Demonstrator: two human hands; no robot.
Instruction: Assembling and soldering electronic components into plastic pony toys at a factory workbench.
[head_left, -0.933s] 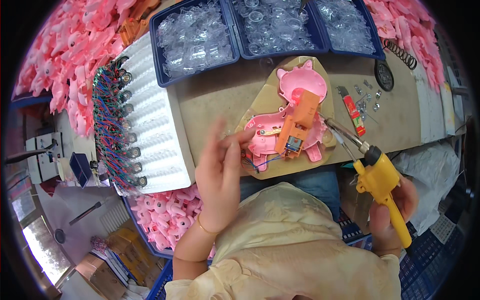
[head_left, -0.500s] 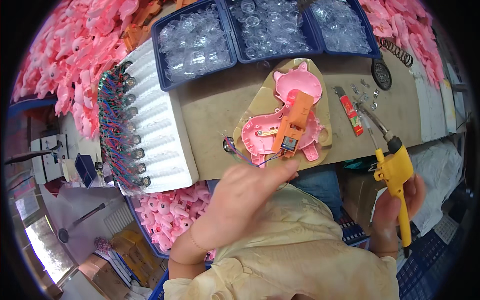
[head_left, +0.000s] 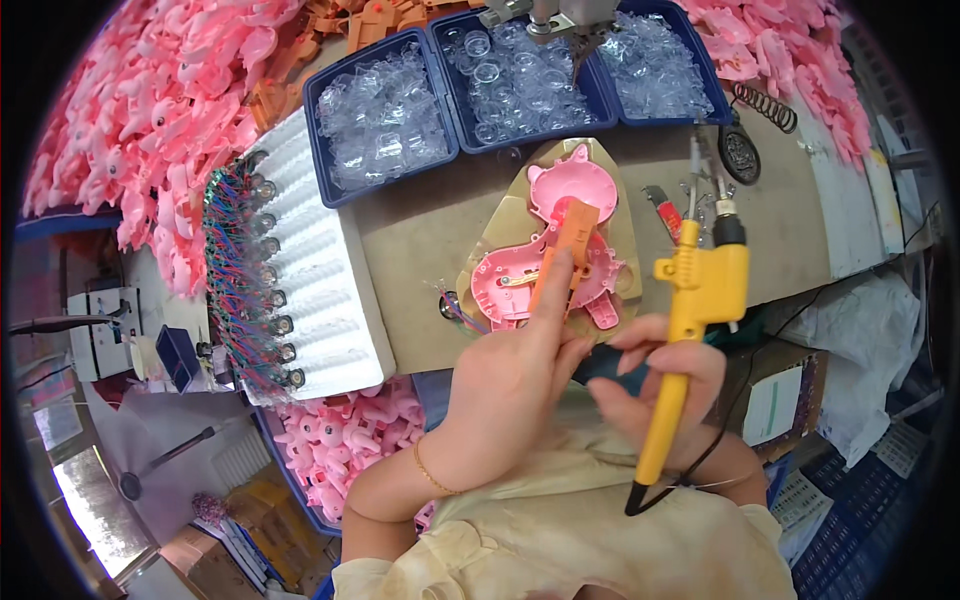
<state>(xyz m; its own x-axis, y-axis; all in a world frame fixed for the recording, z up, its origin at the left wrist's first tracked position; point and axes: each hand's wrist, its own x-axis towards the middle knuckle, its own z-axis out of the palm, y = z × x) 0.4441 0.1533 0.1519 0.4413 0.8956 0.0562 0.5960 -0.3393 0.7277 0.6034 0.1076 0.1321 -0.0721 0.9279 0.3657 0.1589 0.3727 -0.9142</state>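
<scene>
A pink plastic animal-shaped toy shell point(head_left: 572, 187) lies hollow side up in a tan fixture board point(head_left: 618, 222) on the bench. Across its middle sits an orange plastic housing point(head_left: 578, 228). The index finger of my left hand point(head_left: 505, 385) stretches along this housing, the thumb bent near its lower end; the grip underneath is partly hidden. Coloured wires lead left to a small round speaker point(head_left: 449, 304). My right hand point(head_left: 665, 390) is closed round the handle of a yellow soldering gun point(head_left: 706, 285), its metal tip pointing away over the bench.
Blue bins point(head_left: 455, 112) of clear plastic parts line the back. White foam point(head_left: 335, 300) at left carries several wired speakers point(head_left: 265, 245). Pink shells point(head_left: 170, 110) are heaped at far left and back right. A red packet point(head_left: 664, 212), small metal bits and a coiled spring point(head_left: 768, 105) lie at right.
My right hand has brought the soldering gun left and inward, its tip now pointing away. My left index finger has moved onto the orange housing, which appears turned and narrower.
</scene>
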